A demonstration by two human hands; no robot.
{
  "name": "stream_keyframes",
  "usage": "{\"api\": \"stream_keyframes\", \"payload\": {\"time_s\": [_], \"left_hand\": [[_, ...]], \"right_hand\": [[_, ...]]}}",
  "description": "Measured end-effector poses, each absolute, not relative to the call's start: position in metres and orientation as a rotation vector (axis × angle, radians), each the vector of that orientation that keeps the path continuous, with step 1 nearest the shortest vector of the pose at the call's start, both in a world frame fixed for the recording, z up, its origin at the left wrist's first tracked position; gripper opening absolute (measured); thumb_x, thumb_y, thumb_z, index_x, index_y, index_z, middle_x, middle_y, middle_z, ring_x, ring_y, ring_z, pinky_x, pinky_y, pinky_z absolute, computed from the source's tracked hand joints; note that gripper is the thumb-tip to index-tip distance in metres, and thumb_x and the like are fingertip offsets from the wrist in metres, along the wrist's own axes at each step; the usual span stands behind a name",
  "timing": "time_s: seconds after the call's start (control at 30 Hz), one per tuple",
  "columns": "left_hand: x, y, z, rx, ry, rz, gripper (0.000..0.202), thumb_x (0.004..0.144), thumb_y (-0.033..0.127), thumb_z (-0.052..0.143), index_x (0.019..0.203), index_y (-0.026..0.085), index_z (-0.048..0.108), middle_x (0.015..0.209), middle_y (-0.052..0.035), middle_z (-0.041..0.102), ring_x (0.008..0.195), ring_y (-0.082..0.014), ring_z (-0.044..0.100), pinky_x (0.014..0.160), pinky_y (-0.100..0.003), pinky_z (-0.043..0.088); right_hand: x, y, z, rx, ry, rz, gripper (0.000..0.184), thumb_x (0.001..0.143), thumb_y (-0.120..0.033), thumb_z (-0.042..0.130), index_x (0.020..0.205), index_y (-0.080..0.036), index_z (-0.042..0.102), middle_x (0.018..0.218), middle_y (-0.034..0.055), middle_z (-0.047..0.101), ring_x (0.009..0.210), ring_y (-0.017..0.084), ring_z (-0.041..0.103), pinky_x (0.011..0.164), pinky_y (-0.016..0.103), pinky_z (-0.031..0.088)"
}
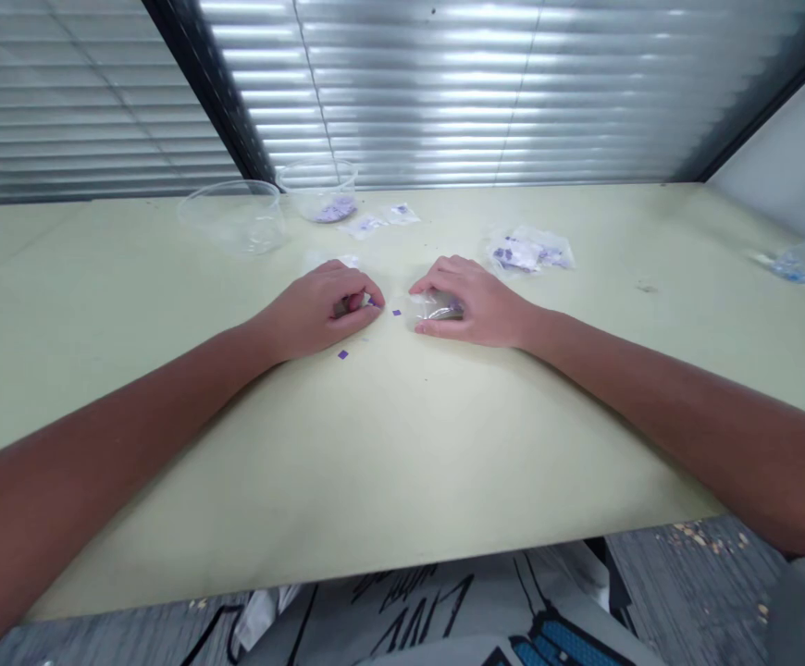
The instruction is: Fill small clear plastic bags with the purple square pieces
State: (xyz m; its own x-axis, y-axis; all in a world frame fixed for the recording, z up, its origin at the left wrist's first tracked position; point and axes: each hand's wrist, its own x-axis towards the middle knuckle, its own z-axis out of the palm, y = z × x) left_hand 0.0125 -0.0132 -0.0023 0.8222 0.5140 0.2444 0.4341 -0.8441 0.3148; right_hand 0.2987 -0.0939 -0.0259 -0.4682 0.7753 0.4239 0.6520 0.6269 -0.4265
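Note:
My left hand [323,310] is curled on the pale green table [486,435] around a small dark item [342,307] with a purple bit at its edge; the fingers hide most of it. My right hand [476,301] lies over a small clear plastic bag [434,309] holding something dark, its fingers gripping the bag. The hands are close together, a short gap apart. Between and below them lie tiny purple squares [396,313], and another purple square [342,354] sits nearer me.
Two clear plastic bowls [232,217] stand at the back, the right one [319,190] holding purple pieces. Clear bags with purple contents [528,250] lie nearby, and a bluish bag [798,264] sits at the right edge. Metal blinds [500,83] rise behind the table.

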Motion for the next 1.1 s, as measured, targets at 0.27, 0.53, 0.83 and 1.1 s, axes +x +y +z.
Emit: {"api": "stream_keyframes", "payload": {"time_s": [0.27,0.53,0.83,1.1], "left_hand": [[0.0122,-0.0123,-0.0029,2.759,0.729,0.471,0.025,0.101,0.045,0.06,0.106,0.027,0.076,0.078,-0.0024,0.063,0.092,-0.0247,0.061,0.079,-0.034,0.047],[0.0122,-0.013,-0.0022,2.751,0.733,0.469,0.024,0.101,0.045,0.06,0.106,0.027,0.076,0.079,-0.0028,0.064,0.093,-0.0253,0.062,0.078,-0.034,0.048],[0.0122,-0.0131,-0.002,2.761,0.73,0.464,0.025,0.101,0.045,0.06,0.107,0.027,0.076,0.079,-0.0027,0.064,0.093,-0.0253,0.062,0.079,-0.034,0.048],[0.0121,-0.0125,-0.003,2.769,0.725,0.461,0.025,0.102,0.045,0.059,0.107,0.027,0.076,0.079,-0.0028,0.063,0.093,-0.0254,0.061,0.078,-0.034,0.047]], "right_hand": [[0.2981,-0.0949,-0.0245,-1.118,-2.256,0.287,0.043,0.096,-0.061,0.072,0.12,-0.026,0.07,0.114,0.0093,0.069,0.106,0.031,0.062,0.104,0.049,0.042],[0.2977,-0.095,-0.0239,-1.128,-2.254,0.295,0.042,0.095,-0.062,0.072,0.12,-0.027,0.07,0.114,0.0096,0.07,0.106,0.032,0.062,0.104,0.05,0.043],[0.2979,-0.0952,-0.0247,-1.121,-2.252,0.277,0.04,0.094,-0.056,0.076,0.12,-0.026,0.07,0.115,0.0095,0.07,0.107,0.031,0.064,0.104,0.049,0.044],[0.2982,-0.0948,-0.0249,-1.114,-2.25,0.281,0.04,0.094,-0.058,0.075,0.119,-0.026,0.07,0.113,0.009,0.07,0.106,0.031,0.063,0.103,0.049,0.044]]}}
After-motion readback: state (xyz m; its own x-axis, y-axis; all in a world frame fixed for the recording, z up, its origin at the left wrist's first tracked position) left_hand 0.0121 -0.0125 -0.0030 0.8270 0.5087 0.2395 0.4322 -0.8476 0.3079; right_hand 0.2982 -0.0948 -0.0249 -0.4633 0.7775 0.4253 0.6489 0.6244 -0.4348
